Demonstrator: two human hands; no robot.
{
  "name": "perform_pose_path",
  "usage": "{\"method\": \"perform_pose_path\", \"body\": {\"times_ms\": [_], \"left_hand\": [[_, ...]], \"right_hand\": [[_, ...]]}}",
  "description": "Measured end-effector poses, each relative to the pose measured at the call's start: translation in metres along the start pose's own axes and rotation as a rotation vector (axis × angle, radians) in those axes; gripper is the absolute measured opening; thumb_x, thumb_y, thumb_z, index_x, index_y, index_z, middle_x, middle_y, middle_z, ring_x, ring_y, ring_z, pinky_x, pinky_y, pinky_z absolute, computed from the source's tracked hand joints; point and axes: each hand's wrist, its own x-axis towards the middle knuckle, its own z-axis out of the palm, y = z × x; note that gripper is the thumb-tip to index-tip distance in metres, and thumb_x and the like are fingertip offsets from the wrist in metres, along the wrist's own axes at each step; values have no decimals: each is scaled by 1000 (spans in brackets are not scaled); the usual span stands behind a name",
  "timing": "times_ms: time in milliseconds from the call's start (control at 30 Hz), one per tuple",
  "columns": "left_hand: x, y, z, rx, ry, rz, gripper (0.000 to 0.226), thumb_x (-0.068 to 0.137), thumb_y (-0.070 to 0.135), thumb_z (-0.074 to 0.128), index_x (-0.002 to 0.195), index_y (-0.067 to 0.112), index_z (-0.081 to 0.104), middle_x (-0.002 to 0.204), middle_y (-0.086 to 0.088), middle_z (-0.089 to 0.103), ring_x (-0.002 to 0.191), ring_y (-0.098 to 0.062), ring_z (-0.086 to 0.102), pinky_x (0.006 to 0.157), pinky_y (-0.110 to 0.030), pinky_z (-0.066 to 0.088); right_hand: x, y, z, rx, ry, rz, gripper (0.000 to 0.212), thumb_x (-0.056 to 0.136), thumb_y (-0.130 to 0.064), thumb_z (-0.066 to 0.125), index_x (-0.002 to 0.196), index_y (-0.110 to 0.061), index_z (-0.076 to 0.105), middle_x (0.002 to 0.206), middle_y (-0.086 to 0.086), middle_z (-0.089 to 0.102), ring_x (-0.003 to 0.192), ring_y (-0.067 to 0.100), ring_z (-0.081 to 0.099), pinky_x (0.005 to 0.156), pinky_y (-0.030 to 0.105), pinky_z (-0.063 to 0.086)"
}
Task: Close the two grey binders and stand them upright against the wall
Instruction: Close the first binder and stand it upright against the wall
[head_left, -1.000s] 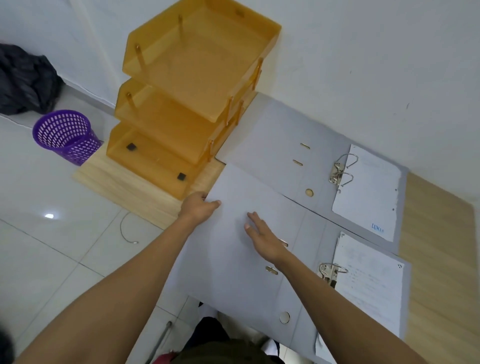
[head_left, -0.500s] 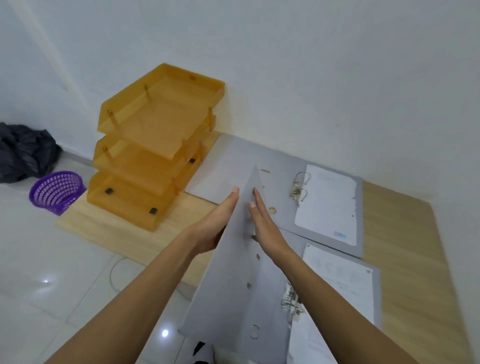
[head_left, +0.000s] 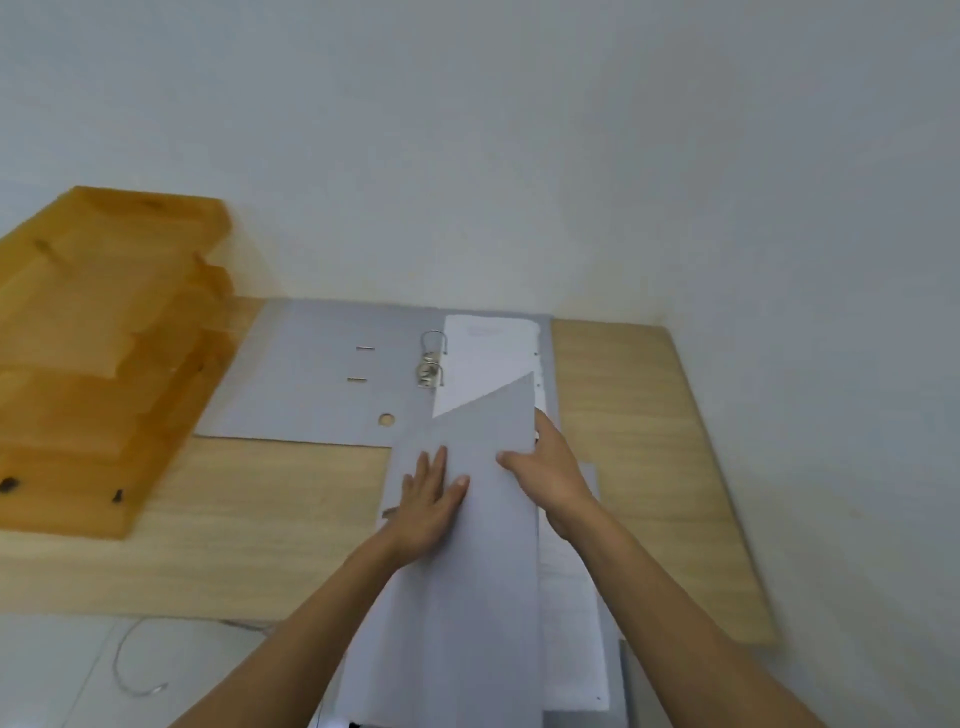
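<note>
Swung over since half a second ago, the near binder's cover (head_left: 483, 519) now lies nearly folded down onto its pages (head_left: 571, 613).

Left hand (head_left: 428, 499) presses flat on the cover, fingers spread, gripping nothing; right hand (head_left: 545, 467) curls its grip around the cover's right edge. That near binder sits at the front of the wooden surface (head_left: 234, 519). Behind it the far binder (head_left: 322, 374) lies open against the wall (head_left: 519, 156), beside the orange trays (head_left: 104, 353), as before.

Both hands, left (head_left: 428, 501) and right (head_left: 545, 467), press the near binder's (head_left: 483, 571) folded-over cover.
</note>
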Motion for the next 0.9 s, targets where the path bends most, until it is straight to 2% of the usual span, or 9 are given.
{"method": "perform_pose_path", "body": {"times_ms": [100,200,300,400,533,633,700,800,900], "left_hand": [[-2,-31,21,55,99,-79,82,98,63,38,163,33,-3,172,0,-15,157,-32,-15,124,-59,0],[-8,-42,40,-36,276,-178,94,91,64,55,163,21,13,172,-9,9,156,-37,14,123,-57,21],[-16,-51,42,-237,368,-263,96,84,60,68,156,10,29,158,-12,43,142,-35,45,113,-46,40],[-22,-54,56,-277,333,-373,85,81,61,71,141,7,45,141,-13,59,125,-35,58,97,-41,49],[-27,-47,76,-245,357,-352,81,83,51,75,145,8,43,143,-15,58,128,-37,57,100,-42,48],[-28,-40,85,-223,341,-330,82,85,42,77,147,6,39,145,-17,56,129,-37,56,97,-40,46],[-30,-38,88,-208,342,-328,81,85,37,78,146,3,38,144,-19,56,129,-37,57,95,-38,46],[-30,-38,88,-207,338,-330,80,85,36,79,145,2,38,143,-20,57,127,-38,58,89,-34,44],[-28,-39,86,-218,328,-338,82,83,37,80,145,3,39,142,-19,58,126,-37,58,90,-35,46]], "right_hand": [[0,28,-28,0,78,9,77,79,-15,83,146,-19,46,135,2,65,121,23,65,105,44,53],[-2,62,-50,-39,81,26,112,69,-26,93,159,-26,25,146,-4,56,131,19,57,112,41,47],[-2,90,-58,-157,143,24,124,64,-26,94,161,-29,17,151,0,51,135,23,53,109,38,47],[-3,120,-73,-303,136,113,129,66,-31,92,163,-34,7,155,8,42,136,30,51,100,38,48],[-9,151,-81,-484,78,244,121,71,-44,87,163,-35,8,158,14,26,143,36,38,104,42,43],[-11,157,-75,-702,10,203,112,76,-54,80,163,-31,13,172,11,-3,157,35,8,123,47,25],[-12,158,-64,-732,-101,129,104,83,-55,73,164,-29,13,173,5,-17,160,33,-7,128,48,13],[-16,159,-45,-693,-327,103,93,91,-52,65,164,-28,14,174,2,-15,159,34,-13,128,47,8],[-18,165,-36,-706,-354,94,85,96,-50,57,164,-31,10,174,0,-15,159,36,-16,127,54,6]]}}
